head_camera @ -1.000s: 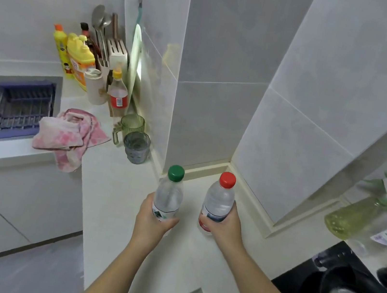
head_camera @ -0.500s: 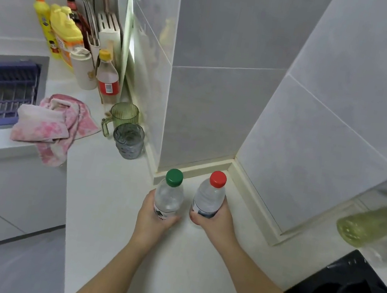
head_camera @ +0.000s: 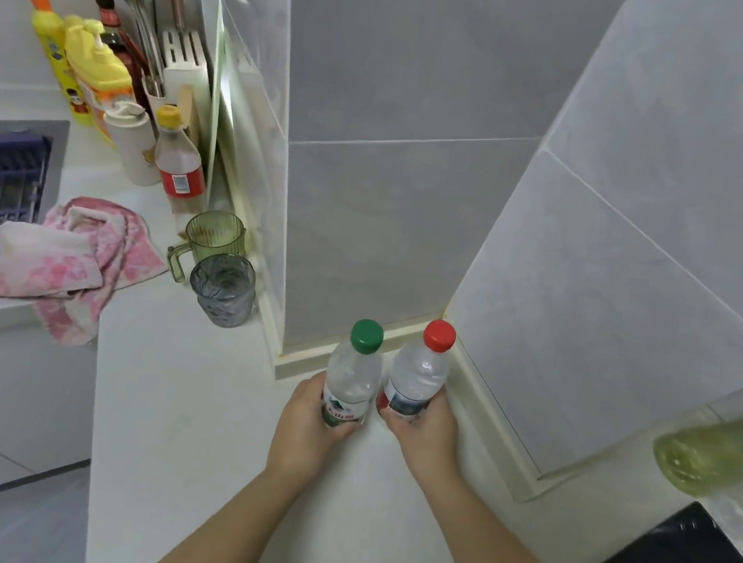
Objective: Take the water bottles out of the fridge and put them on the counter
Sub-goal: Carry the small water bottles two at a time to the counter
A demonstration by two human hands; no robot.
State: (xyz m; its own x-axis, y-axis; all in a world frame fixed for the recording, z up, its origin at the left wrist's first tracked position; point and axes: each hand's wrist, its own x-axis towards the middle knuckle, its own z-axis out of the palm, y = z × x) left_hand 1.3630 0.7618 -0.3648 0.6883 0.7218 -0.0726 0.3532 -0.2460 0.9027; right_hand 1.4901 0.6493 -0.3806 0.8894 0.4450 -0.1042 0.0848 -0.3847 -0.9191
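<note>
Pale counter (head_camera: 191,423), lower centre: our left hand (head_camera: 306,422) grasps the green-capped bottle (head_camera: 352,375), our right hand (head_camera: 426,428) the red-capped bottle (head_camera: 418,376); thin, squashy plastic, probably full, best held mid-body.

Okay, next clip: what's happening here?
A person holds two water bottles upright at the white counter. The left hand grips the green-capped bottle, the right hand grips the red-capped bottle, and the bottles stand side by side. The hands hide their bases, so whether they rest on the counter cannot be told. Neither is released yet.
</note>
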